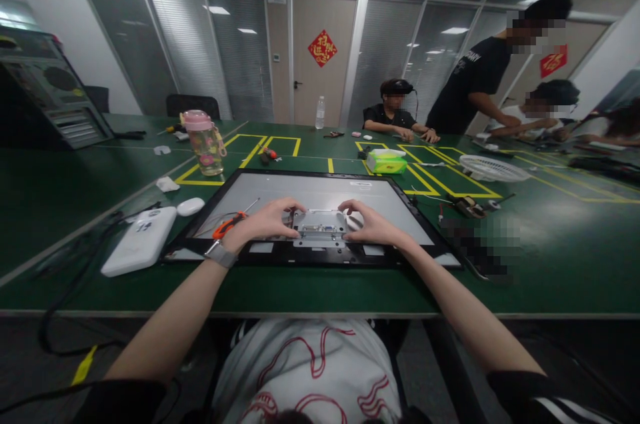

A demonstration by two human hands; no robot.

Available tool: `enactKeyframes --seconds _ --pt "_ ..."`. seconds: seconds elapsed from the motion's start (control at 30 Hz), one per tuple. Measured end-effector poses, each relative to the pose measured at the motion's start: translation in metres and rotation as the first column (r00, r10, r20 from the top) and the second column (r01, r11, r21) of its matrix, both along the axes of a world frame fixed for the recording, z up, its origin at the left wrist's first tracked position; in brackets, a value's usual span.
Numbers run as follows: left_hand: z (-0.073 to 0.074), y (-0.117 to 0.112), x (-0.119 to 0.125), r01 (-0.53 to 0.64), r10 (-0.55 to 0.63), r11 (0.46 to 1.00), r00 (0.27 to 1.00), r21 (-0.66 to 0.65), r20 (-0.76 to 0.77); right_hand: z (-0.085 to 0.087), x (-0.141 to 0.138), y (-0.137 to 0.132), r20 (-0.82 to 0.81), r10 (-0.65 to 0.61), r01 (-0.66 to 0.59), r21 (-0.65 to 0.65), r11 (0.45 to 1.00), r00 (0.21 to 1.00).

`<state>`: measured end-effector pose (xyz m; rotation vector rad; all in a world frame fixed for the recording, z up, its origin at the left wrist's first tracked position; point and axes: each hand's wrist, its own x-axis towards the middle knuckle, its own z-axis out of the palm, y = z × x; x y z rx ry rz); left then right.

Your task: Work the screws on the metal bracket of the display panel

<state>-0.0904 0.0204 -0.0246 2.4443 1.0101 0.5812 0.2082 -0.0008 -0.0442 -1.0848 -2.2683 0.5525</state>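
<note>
Green table (320,294): L hand (273,219), R hand (373,224), fingers prob. clamped on metal plate (320,218) ends, over panel (310,187).

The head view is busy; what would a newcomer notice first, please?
Probably the black-framed panel on the table, with left hand and right hand at either end of a metal plate. Then come the orange screwdriver on the panel's left and the red sign on the facing door.

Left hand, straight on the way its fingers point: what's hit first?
Most likely the metal bracket: the left hand is right at its edge, perhaps already touching; depth is unclear. Across the bracket sits the right hand.
</note>
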Motion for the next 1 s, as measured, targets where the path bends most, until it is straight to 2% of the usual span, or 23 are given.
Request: enactKeyframes --seconds 0.23,0.33,0.4,0.47,0.53,0.57,0.63,0.7,0.73,0.77,0.83,0.87,0.93,1.0 --pt "-0.004 0.001 0.001 0.001 -0.002 1.0 1.0 -0.03 -0.023 -0.009 -0.001 0.0 -0.004 -0.001 0.001 -0.022 1.0 1.0" --pt "-0.007 0.003 0.0 -0.025 0.024 0.997 1.0 -0.073 -0.015 0.0 0.004 -0.011 0.032 -0.078 0.077 0.043 0.996 0.996" --pt "-0.008 0.003 0.0 -0.042 0.04 0.995 0.999 -0.087 -0.021 0.01 0.02 -0.025 -0.037 -0.173 0.176 0.149 0.973 0.984" --pt "-0.009 0.003 -0.001 -0.049 0.045 0.995 0.998 -0.082 -0.044 0.016 0.052 -0.044 -0.164 -0.338 0.371 0.246 0.896 0.927" --pt "-0.007 0.001 -0.001 -0.049 0.045 0.997 0.997 -0.066 -0.067 0.012 0.098 -0.067 -0.277 -0.537 0.6 0.263 0.755 0.797" --pt "-0.006 -0.001 0.0 -0.05 0.045 0.997 0.996 -0.058 -0.073 0.006 0.124 -0.078 -0.313 -0.616 0.687 0.226 0.691 0.723" --pt "0.0 -0.004 -0.001 -0.046 0.041 0.998 0.996 -0.052 -0.085 -0.012 0.173 -0.1 -0.329 -0.732 0.791 0.089 0.605 0.597" --pt "0.009 -0.007 -0.003 -0.051 0.049 0.998 0.997 -0.046 -0.055 -0.031 0.21 -0.117 -0.275 -0.835 0.841 -0.133 0.525 0.477" --pt "0.013 -0.008 -0.005 -0.079 0.078 0.996 0.997 -0.033 -0.017 -0.038 0.223 -0.123 -0.274 -0.852 0.827 -0.237 0.51 0.447" --pt "0.016 -0.007 -0.008 -0.127 0.127 0.992 0.991 -0.016 0.028 -0.043 0.231 -0.127 -0.293 -0.842 0.785 -0.318 0.533 0.453" --pt "0.021 -0.005 -0.017 -0.258 0.25 0.964 0.963 0.065 0.104 -0.048 0.237 -0.131 -0.335 -0.822 0.739 -0.368 0.565 0.461" --pt "0.022 -0.002 -0.022 -0.347 0.331 0.928 0.934 0.132 0.135 -0.048 0.237 -0.13 -0.331 -0.817 0.734 -0.365 0.573 0.472" --pt "0.021 0.003 -0.035 -0.503 0.488 0.826 0.864 0.255 0.122 -0.047 0.233 -0.128 -0.308 -0.806 0.737 -0.331 0.589 0.506" --pt "0.018 0.006 -0.049 -0.592 0.625 0.73 0.781 0.34 0.019 -0.046 0.229 -0.126 -0.268 -0.81 0.785 -0.223 0.578 0.521"
